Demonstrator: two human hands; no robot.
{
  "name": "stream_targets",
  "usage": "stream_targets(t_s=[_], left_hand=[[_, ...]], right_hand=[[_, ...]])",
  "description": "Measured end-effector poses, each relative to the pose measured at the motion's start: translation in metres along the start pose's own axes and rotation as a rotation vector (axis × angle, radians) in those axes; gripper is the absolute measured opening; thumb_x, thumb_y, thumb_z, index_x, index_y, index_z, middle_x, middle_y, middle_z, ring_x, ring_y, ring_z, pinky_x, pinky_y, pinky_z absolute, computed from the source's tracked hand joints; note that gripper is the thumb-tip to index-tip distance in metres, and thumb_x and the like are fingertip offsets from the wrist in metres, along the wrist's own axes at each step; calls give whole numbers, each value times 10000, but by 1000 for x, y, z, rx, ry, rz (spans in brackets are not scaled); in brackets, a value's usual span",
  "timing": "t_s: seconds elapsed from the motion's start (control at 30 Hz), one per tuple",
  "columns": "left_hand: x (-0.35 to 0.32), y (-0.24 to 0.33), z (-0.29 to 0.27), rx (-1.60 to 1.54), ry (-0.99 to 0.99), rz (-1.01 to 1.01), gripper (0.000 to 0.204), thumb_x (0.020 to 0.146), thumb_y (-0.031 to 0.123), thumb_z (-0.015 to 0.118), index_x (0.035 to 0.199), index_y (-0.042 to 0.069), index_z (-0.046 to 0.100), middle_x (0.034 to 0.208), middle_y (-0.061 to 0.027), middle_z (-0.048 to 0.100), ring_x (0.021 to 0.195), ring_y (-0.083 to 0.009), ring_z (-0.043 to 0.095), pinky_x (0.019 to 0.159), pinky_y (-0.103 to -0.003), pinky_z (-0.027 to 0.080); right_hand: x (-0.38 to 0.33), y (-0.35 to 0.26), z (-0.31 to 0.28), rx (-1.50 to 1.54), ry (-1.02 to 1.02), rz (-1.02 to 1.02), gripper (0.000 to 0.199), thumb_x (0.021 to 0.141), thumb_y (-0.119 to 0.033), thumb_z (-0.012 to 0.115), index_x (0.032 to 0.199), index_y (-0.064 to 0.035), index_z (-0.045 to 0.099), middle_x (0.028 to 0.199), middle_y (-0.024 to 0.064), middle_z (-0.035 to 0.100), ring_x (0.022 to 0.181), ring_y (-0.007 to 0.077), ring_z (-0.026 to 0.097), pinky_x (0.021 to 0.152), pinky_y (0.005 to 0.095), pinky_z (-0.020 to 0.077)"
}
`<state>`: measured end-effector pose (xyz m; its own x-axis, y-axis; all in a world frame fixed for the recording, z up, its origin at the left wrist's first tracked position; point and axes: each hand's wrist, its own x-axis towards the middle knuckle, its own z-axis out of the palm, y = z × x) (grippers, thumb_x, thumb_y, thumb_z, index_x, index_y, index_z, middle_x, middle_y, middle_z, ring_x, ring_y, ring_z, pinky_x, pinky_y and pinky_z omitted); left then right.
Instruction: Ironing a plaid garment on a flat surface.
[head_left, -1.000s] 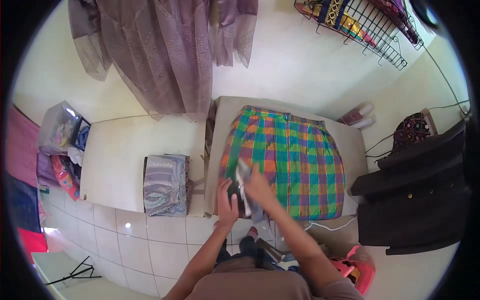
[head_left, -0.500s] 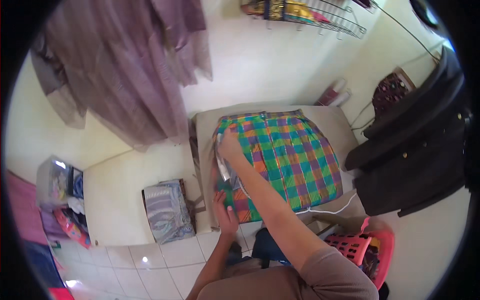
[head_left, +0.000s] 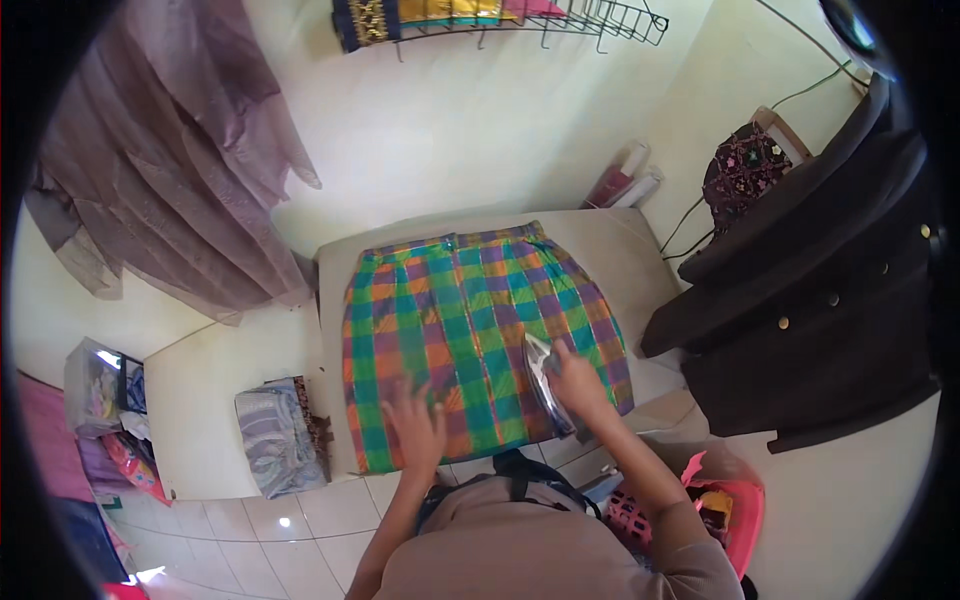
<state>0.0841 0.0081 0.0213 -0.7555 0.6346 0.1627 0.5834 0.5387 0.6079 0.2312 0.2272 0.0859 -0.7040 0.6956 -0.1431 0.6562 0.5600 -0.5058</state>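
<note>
A plaid skirt [head_left: 490, 330] in green, orange and purple lies spread on a beige padded board [head_left: 640, 255], its waistband at the far side. Fingers wrapped round the handle, my right hand [head_left: 578, 382] holds a clothes iron [head_left: 543, 385] over the skirt's right half. The iron's silver tip points away from me; whether its whole sole touches the cloth I cannot tell. Over the lower left part of the skirt, my left hand [head_left: 415, 428] is open with fingers spread, slightly blurred, and holds nothing.
Folded grey patterned cloth [head_left: 278, 440] rests on a pale surface [head_left: 195, 400] at left. A dark buttoned garment [head_left: 810, 320] hangs at right above a pink basket [head_left: 745, 530] of clothes. Mauve garments [head_left: 170, 160] hang at upper left, and a wire rack [head_left: 560, 20] is on the wall.
The iron in my right hand has gone from the skirt's left edge to its right half. My left hand has moved from the near left edge onto the cloth. The view has shifted.
</note>
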Motion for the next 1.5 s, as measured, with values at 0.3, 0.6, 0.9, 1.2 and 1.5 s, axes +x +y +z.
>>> stream_targets(t_s=[0.3, 0.6, 0.9, 1.2, 1.5], left_hand=[[32, 84, 81, 317, -110, -98, 479, 897, 380, 446, 1353, 242, 406, 1466, -110, 245, 1363, -379, 164, 1018, -681, 47], [42, 92, 75, 383, -103, -186, 493, 865, 372, 489, 1341, 263, 426, 1465, -66, 265, 1367, -350, 173, 1027, -670, 52], [44, 92, 78, 364, -109, -208, 466, 850, 336, 514, 1309, 268, 471, 1438, -50, 318, 1357, -326, 213, 1052, -633, 66], [49, 95, 77, 352, -67, -195, 454, 837, 326, 535, 1285, 268, 500, 1427, -34, 340, 1349, -309, 238, 1064, -611, 83], [41, 89, 76, 350, -7, -174, 496, 804, 291, 578, 1292, 289, 487, 1423, -21, 339, 1346, -286, 243, 1065, -610, 100]], right_hand=[[165, 14, 1, 93, 99, -202, 397, 774, -164, 640, 1080, -28, 426, 804, 276, 610, 773, 450, 594, 675, 515, 472], [102, 54, -34, 45, -176, -164, 383, 810, -165, 606, 1081, -34, 369, 784, 297, 593, 755, 479, 575, 638, 552, 438], [102, 82, -47, 123, -62, -127, 331, 824, -175, 608, 1061, -54, 411, 765, 293, 591, 749, 485, 568, 640, 549, 426], [203, 54, -33, 151, 117, -127, 399, 811, -177, 605, 1109, -20, 391, 821, 308, 598, 785, 490, 572, 676, 541, 442], [67, 101, -55, 124, -45, -122, 386, 811, -166, 617, 1085, -47, 374, 811, 311, 593, 792, 500, 565, 684, 546, 435]])
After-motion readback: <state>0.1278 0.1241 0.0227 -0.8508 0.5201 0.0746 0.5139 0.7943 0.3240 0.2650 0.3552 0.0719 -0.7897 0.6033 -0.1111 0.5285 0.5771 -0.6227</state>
